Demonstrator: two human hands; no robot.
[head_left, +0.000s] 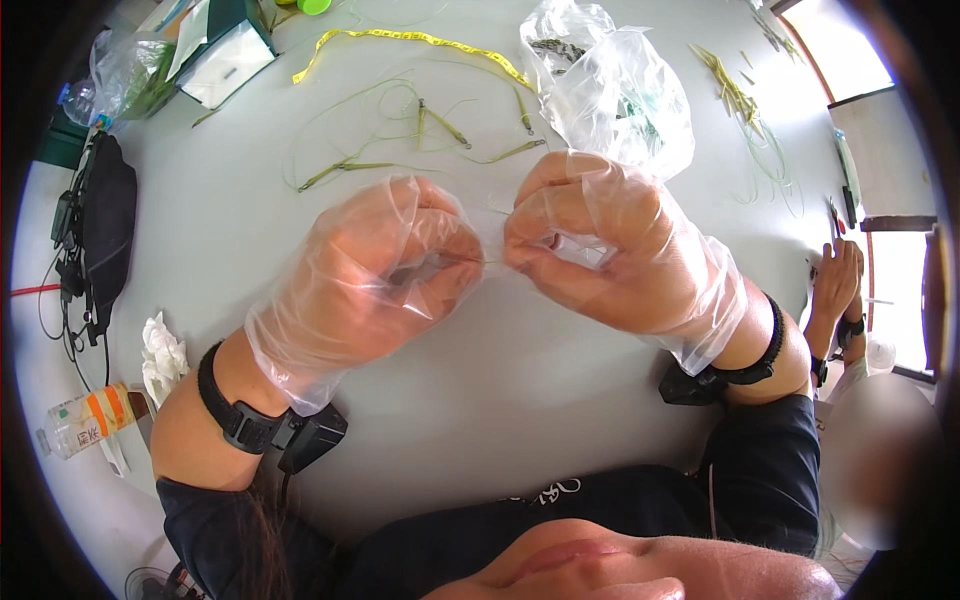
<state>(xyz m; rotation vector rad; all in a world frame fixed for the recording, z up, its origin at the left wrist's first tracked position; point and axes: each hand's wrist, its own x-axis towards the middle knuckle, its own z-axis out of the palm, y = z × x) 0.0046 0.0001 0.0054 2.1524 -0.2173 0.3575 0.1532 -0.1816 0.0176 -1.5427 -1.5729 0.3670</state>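
Both my hands wear clear plastic gloves and meet above the middle of the grey table, fingertips a little apart. My left hand (375, 270) is closed in a pinch. Facing it, my right hand (625, 240) pinches too, thumb against the fingers. A thin greenish thread (490, 262) spans the small gap between them; its ends are hidden by the fingers. Just beyond lie several slim green pieces with small metal ends (421, 125) and loose loops of fine green line (330, 120). A crumpled clear plastic bag (620, 100) rests behind my right hand.
A yellow tape measure (400, 38) curves across the far side. Bundled green strands (735, 95) lie at far right. On the left are a black pouch (108, 230), crumpled tissue (162, 355) and a bottle (85, 420). At the right edge, another person's hands (836, 285) are at work.
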